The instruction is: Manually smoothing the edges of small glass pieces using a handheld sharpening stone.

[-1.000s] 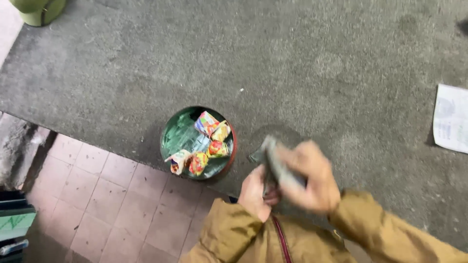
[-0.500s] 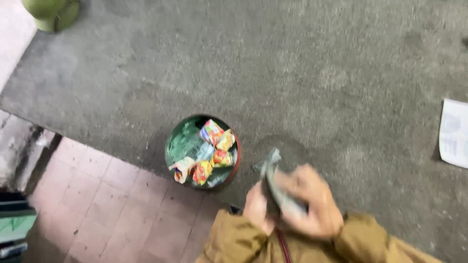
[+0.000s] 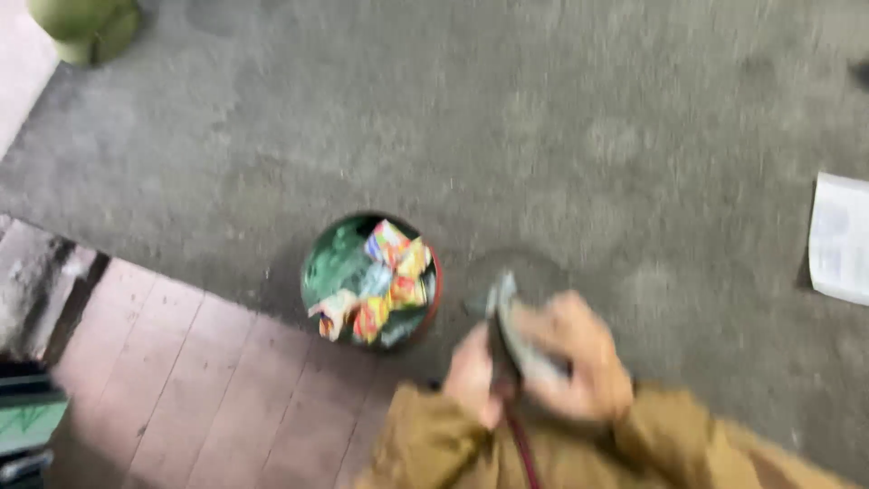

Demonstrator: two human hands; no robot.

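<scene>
My two hands meet low in the view, both in mustard-brown sleeves. My right hand (image 3: 579,358) is closed around a flat grey-green folded thing (image 3: 509,333) that sticks up to the left of it. My left hand (image 3: 472,376) grips the lower end of the same thing. The picture is blurred, so what the thing is made of is unclear. Just left of my hands a round red-rimmed bin (image 3: 433,299) with a green liner stands on the ground, holding several bright crumpled wrappers (image 3: 389,281).
Rough grey concrete (image 3: 507,118) fills most of the view. Reddish floor tiles (image 3: 199,380) lie at lower left. A white paper sheet (image 3: 840,237) lies at the right edge, a green rounded object (image 3: 86,27) sits at top left, and a dark box (image 3: 27,421) at bottom left.
The view has shifted, so the bin and my hands sit lower and further right. Both hands still hold the folded thing close together.
</scene>
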